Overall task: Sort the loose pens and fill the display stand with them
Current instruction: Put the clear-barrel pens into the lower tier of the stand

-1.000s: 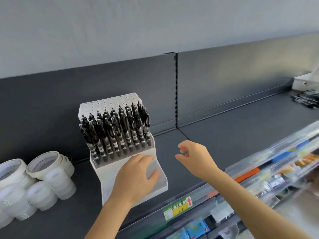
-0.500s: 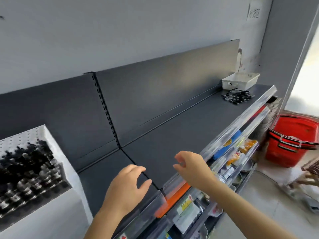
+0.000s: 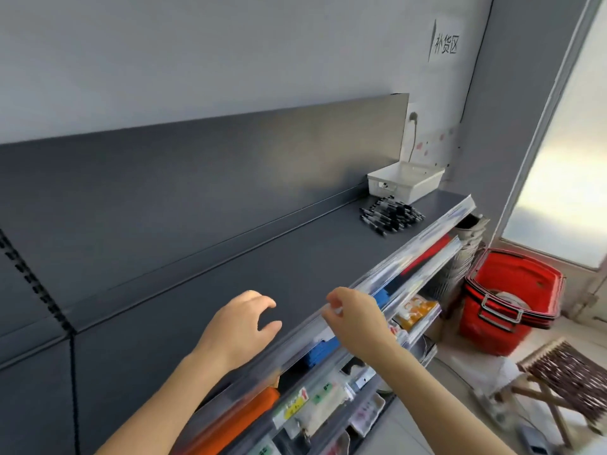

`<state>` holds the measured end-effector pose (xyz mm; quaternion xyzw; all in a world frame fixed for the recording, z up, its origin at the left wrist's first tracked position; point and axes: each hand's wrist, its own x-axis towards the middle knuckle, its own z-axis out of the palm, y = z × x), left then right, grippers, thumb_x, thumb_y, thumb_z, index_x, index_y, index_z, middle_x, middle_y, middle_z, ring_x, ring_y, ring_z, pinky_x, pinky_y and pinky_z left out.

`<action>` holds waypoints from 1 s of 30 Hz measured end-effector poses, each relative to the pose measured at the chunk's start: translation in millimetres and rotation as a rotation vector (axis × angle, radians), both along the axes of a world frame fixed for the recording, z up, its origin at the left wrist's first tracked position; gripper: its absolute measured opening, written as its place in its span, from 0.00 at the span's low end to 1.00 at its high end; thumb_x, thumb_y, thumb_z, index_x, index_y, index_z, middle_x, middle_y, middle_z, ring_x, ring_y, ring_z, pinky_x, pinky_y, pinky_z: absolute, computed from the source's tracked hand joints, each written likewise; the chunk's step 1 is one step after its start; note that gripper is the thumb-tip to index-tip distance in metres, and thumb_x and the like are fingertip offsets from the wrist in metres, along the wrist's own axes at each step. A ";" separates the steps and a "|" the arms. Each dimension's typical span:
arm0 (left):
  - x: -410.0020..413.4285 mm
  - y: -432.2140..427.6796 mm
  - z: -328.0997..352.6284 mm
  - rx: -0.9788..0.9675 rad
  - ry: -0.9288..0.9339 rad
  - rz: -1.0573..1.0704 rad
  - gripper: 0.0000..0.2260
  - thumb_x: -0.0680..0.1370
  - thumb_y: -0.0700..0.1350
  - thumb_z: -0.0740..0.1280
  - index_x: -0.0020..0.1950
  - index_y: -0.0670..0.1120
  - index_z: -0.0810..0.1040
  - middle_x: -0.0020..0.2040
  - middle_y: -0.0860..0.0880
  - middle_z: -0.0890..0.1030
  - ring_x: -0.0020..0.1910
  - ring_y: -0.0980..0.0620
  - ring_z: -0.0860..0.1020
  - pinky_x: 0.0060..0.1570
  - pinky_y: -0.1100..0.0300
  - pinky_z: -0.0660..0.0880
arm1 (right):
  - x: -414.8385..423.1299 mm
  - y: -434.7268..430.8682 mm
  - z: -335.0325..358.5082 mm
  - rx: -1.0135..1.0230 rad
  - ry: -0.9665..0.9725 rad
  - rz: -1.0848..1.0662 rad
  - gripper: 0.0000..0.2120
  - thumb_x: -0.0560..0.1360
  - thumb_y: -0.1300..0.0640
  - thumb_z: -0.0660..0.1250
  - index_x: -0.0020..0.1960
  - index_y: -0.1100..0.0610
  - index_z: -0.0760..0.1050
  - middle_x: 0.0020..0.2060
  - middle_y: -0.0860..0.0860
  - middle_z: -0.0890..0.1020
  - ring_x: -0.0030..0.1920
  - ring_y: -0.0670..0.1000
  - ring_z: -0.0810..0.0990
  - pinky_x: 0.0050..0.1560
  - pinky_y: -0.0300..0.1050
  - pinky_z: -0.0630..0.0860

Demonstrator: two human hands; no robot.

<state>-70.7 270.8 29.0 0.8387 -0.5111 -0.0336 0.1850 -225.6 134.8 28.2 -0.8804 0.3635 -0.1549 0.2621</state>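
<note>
1. At the dark shelf's [image 3: 230, 264] far right end, loose pens [image 3: 391, 215] are lying heaped beside a white tray [image 3: 405, 181].
2. Left hand [image 3: 238, 326] is hovering over the shelf, loosely curled, gripping nothing.
3. Right hand [image 3: 356, 323] is hovering at the front edge, likewise relaxed, empty.

Loose black pens [image 3: 391, 215] heaped on shelf, before white tray.
</note>
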 end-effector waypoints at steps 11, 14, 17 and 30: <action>2.2 -191.9 -18.7 -0.028 0.032 -0.036 0.16 0.79 0.54 0.63 0.66 0.52 0.73 0.65 0.57 0.73 0.61 0.57 0.73 0.59 0.61 0.72 | -12.5 -175.2 -4.6 -0.028 -0.017 -0.045 0.12 0.79 0.54 0.62 0.58 0.59 0.76 0.52 0.52 0.79 0.49 0.53 0.79 0.52 0.49 0.78; 10.8 -255.1 -21.5 -0.071 0.059 -0.036 0.16 0.79 0.54 0.63 0.65 0.52 0.74 0.64 0.57 0.73 0.60 0.57 0.74 0.57 0.62 0.72 | -6.7 -230.0 -5.4 -0.059 0.007 -0.051 0.09 0.78 0.54 0.62 0.52 0.59 0.76 0.47 0.52 0.79 0.47 0.54 0.79 0.51 0.50 0.78; 16.2 -313.7 -21.4 -0.086 0.089 -0.029 0.15 0.79 0.54 0.62 0.64 0.52 0.74 0.62 0.57 0.74 0.58 0.58 0.74 0.53 0.64 0.71 | -4.2 -282.0 -3.7 -0.056 0.023 -0.044 0.11 0.79 0.54 0.62 0.57 0.57 0.76 0.51 0.51 0.80 0.50 0.51 0.78 0.52 0.46 0.77; 32.2 -456.9 -39.3 -0.060 0.289 0.179 0.12 0.78 0.50 0.64 0.59 0.49 0.78 0.52 0.55 0.78 0.51 0.57 0.76 0.53 0.61 0.74 | 29.9 -456.3 -6.4 -0.016 0.045 0.037 0.09 0.77 0.59 0.61 0.53 0.60 0.77 0.46 0.53 0.82 0.42 0.52 0.78 0.46 0.48 0.76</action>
